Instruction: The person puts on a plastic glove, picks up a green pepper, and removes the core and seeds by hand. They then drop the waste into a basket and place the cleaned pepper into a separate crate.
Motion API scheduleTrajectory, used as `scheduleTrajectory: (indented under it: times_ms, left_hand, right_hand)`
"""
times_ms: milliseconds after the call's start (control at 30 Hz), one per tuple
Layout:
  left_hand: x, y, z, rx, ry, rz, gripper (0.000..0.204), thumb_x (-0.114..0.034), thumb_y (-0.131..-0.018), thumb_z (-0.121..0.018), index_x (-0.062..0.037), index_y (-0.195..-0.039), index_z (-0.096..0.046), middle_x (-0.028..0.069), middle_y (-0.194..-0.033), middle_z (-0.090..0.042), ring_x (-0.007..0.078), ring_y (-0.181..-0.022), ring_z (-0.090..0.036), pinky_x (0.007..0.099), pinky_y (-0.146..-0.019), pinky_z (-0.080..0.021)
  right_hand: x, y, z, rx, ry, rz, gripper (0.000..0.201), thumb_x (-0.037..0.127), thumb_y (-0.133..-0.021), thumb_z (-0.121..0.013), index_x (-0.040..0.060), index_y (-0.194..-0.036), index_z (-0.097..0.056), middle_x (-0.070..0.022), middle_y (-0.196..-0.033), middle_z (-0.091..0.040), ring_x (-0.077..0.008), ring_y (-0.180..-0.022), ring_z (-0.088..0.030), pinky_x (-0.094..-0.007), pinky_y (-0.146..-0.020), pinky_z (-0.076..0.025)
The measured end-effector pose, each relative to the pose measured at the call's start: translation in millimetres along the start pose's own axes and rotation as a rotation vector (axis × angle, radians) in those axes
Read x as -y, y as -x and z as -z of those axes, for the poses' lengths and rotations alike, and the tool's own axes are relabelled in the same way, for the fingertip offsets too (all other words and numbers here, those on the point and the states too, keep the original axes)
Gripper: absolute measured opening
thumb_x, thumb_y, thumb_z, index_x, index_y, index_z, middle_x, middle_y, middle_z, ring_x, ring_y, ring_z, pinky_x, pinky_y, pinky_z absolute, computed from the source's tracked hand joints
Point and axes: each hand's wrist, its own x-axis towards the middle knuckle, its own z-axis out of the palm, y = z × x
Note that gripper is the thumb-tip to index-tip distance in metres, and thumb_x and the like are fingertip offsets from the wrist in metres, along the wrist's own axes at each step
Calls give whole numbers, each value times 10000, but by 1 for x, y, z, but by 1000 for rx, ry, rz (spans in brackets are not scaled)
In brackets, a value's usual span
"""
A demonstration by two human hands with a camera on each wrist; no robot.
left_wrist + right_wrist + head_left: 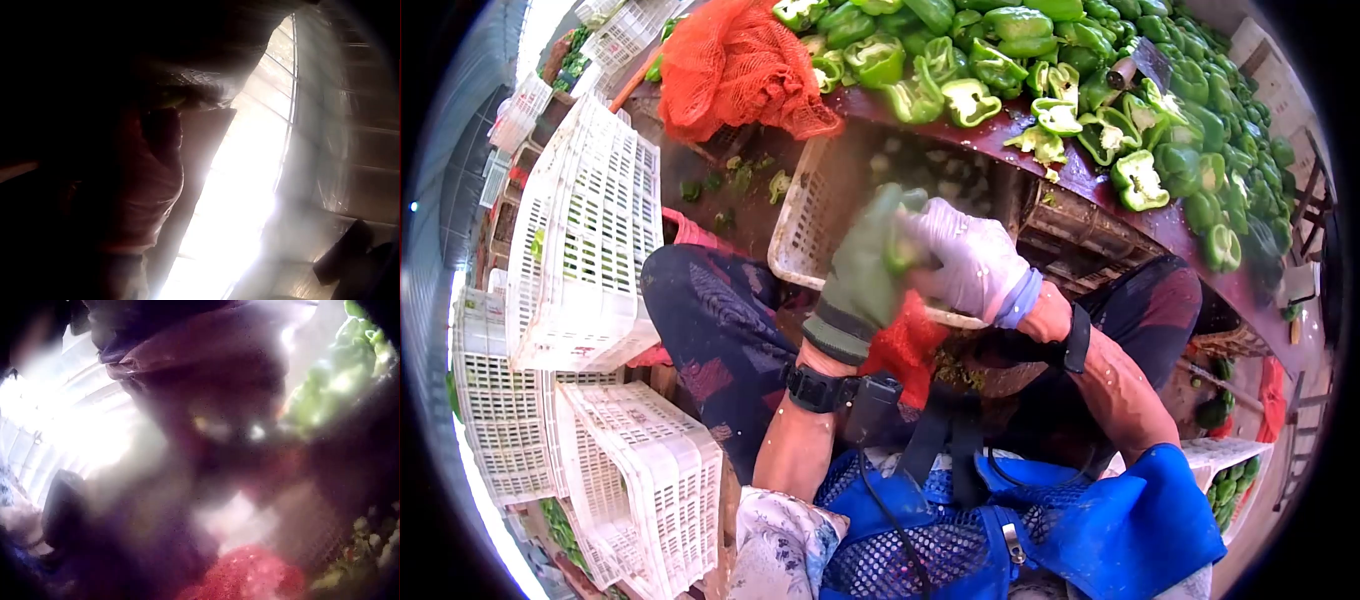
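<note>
Green pepper (897, 250) shows as a blur between the two gloved hands, above the near part of a pale crate (793, 225) and below the edge of the surface (990, 135). The left hand (862, 262), in a green glove, has its fingers curled round the pepper. The right hand (972, 255), in a pale glove, meets the pepper with bent fingers; motion blur hides their tips, so whether they pinch it cannot be told. Red netting (905, 345) lies just below the hands, between the forearms. On the surface, cut peppers (970, 102) lie along the near edge, with a large heap of peppers (1225, 110) behind and to the right. A red mesh bag (740, 75) hangs over the surface's left end. White crates (585, 235) stand at the person's left. Both wrist views are too dark or blurred to show the grip.
</note>
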Motion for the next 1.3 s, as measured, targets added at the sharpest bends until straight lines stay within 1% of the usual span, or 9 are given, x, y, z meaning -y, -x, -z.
scheduleTrajectory:
  times_ms: [133, 200, 267, 467, 767, 867, 967, 1233, 1300]
  left_hand:
    - [6, 10, -1, 94, -347, -305, 352, -267, -1035, -418, -29, -1237, -580, 46, -1036, -658, 98, -886, -622, 228, -760, -515]
    - [-1, 11, -3, 76, -274, -204, 299, -70, -950, -514, -38, -1240, -575, 52, -1062, -653, 113, -938, -622, 251, -819, -512]
    - [-4, 16, -1, 42, -604, -480, 357, 0, -880, -568, -36, -1235, -573, 58, -1061, -653, 124, -967, -620, 264, -849, -508]
    - [25, 6, 9, 182, -526, -371, 464, -26, -762, -664, -23, -1216, -570, 82, -1068, -663, 147, -988, -626, 279, -867, -508]
    - [37, 20, 4, 56, -616, -374, 423, -32, -795, -617, -23, -1216, -578, 82, -1038, -664, 151, -934, -636, 282, -830, -518]
    - [51, 15, 4, -27, -553, -203, 387, -61, -845, -556, -9, -1228, -575, 101, -1024, -662, 182, -920, -639, 293, -821, -516]
    - [54, 12, 5, -89, -714, -512, 340, -76, -890, -489, -19, -1208, -595, 101, -997, -653, 186, -905, -629, 290, -822, -509]
    - [57, 15, -1, -198, -723, -298, 304, -197, -919, -547, -75, -1183, -634, 85, -1002, -653, 196, -858, -635, 292, -782, -534]
    - [62, 12, 7, -215, -352, -105, 319, -216, -896, -585, -72, -1178, -622, 107, -1049, -650, 239, -929, -637, 344, -797, -541]
  right_hand:
    - [5, -1, -3, 130, -223, -294, 338, 212, -718, -722, 46, -1005, -653, -181, -932, -667, -360, -829, -663, -407, -726, -541]
    - [9, -1, -6, 122, -211, -329, 272, 210, -728, -704, 36, -933, -665, -186, -847, -671, -360, -819, -667, -405, -727, -534]
    - [8, -1, -7, 159, -203, -323, 272, 217, -735, -703, 41, -939, -665, -181, -844, -673, -364, -803, -667, -407, -719, -533]
    - [-4, 4, -8, 345, -181, -336, 264, 225, -725, -737, 60, -914, -654, -126, -778, -668, -292, -714, -666, -378, -655, -517]
    - [-7, 21, -44, 178, -49, -308, 186, 180, -723, -691, 57, -851, -634, -189, -758, -638, -361, -698, -649, -406, -626, -521]
    - [-3, 22, -50, 99, -54, -363, 178, 178, -723, -677, 52, -836, -620, -193, -754, -641, -367, -704, -654, -416, -631, -526]
    - [2, 16, -45, 145, 20, -402, 271, 282, -739, -700, 64, -893, -652, -183, -767, -668, -359, -731, -672, -424, -666, -538]
    - [-4, 17, -50, 224, -62, -503, 373, 399, -777, -709, 54, -915, -674, -171, -767, -682, -334, -710, -679, -414, -677, -544]
    - [-11, 16, -48, 136, -146, -453, 374, 390, -786, -725, 40, -909, -672, -163, -747, -677, -309, -677, -678, -399, -668, -546]
